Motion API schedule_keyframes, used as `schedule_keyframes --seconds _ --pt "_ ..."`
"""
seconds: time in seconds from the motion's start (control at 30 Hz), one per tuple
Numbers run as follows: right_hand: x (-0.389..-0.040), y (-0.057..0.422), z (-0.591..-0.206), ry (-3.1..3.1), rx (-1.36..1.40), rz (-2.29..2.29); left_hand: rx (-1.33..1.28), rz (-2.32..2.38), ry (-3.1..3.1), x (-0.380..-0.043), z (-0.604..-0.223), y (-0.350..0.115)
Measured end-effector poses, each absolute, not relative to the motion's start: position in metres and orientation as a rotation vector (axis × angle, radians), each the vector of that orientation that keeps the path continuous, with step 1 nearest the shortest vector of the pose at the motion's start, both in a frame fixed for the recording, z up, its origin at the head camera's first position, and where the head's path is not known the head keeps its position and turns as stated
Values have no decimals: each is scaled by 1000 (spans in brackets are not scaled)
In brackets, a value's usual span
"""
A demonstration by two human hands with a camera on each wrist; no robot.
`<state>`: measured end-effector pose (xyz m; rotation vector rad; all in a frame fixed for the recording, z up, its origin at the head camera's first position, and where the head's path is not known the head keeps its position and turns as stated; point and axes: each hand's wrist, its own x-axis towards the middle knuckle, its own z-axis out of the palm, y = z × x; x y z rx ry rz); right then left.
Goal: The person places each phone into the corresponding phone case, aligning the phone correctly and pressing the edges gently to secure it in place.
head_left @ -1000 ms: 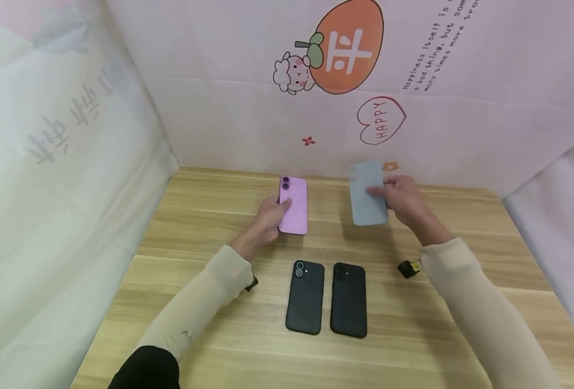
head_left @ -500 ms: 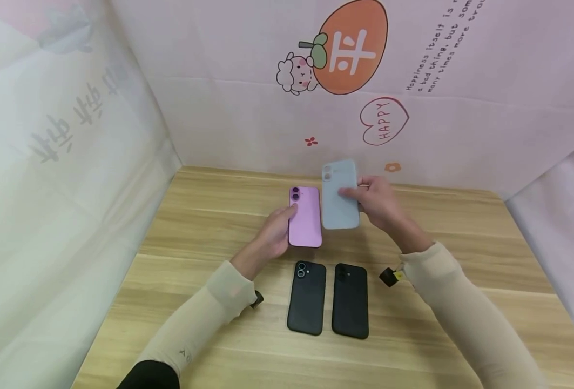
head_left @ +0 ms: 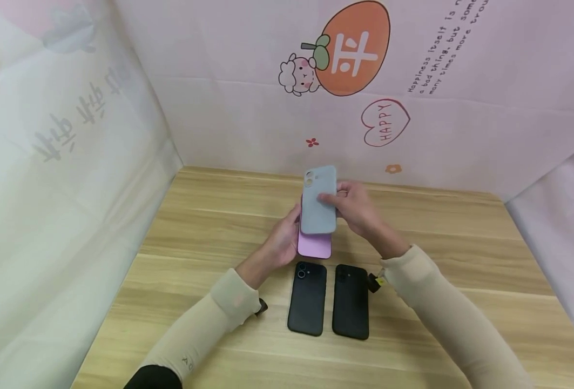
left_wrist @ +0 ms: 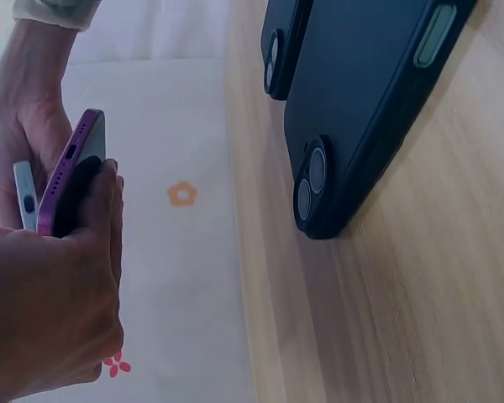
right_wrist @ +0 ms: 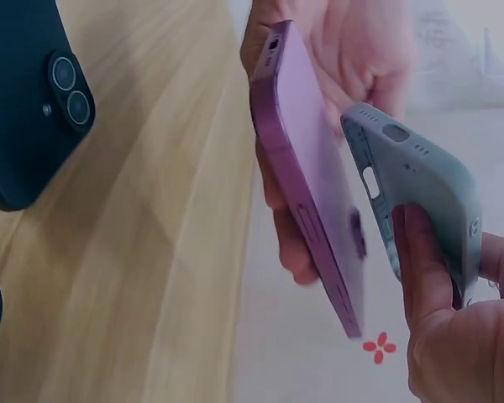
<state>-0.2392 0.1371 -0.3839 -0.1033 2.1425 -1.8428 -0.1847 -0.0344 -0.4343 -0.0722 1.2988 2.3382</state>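
Observation:
My left hand (head_left: 283,240) holds a pink-purple phone (head_left: 314,246) by its left edge, its back turned up. A light blue phone case (head_left: 318,210) overlaps most of it in the head view. My right hand (head_left: 357,208) pinches this case, thumb on its outside. Seen from the right wrist, two fingers (right_wrist: 424,260) reach inside the hollow case, whose open side faces the phone's back; a narrow gap separates case and phone there. The phone's camera bump is partly visible in that view. Both are held up off the table.
Two dark phones, one with shiny lens rings (head_left: 307,300) and one all black (head_left: 350,302), lie side by side on the wooden table (head_left: 194,216), camera ends away from me. A printed white cloth (head_left: 238,119) hangs along the back, with more cloth on both sides.
My right hand has carried the case leftward until it overlaps the phone. My left hand has brought the phone slightly right and nearer to me. The dark phones have stayed put.

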Motion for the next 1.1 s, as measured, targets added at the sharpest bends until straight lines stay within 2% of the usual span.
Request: schedule_keyframes --seconds 0.53,0.93,1.1 --pt "-231 130 -388 2275 -83 -1687 -115 2361 1320 -178 -434 -30" --pt "-227 141 -385 2869 -348 -1242 -126 2345 1341 -177 -436 -33" --pt "-231 150 -384 2886 -385 -1250 -94 2336 1333 -174 -434 -35"
